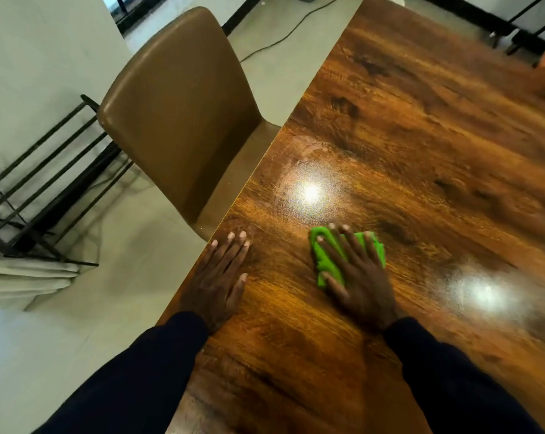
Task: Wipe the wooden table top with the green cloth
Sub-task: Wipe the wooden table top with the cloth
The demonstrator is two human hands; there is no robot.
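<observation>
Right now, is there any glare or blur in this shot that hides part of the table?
In the head view, two bright ceiling-light reflections glare on the wooden table top, one just beyond the green cloth, one right of the right hand; grain washes out there. The far right of the table is motion-blurred, and the wide lens bends its edges. The left hand is sharp.

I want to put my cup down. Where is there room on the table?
Lots: the wooden table top is bare beyond the green cloth and right hand. Between that hand and the left hand is a narrower bare strip. The near left edge is taken.
</observation>
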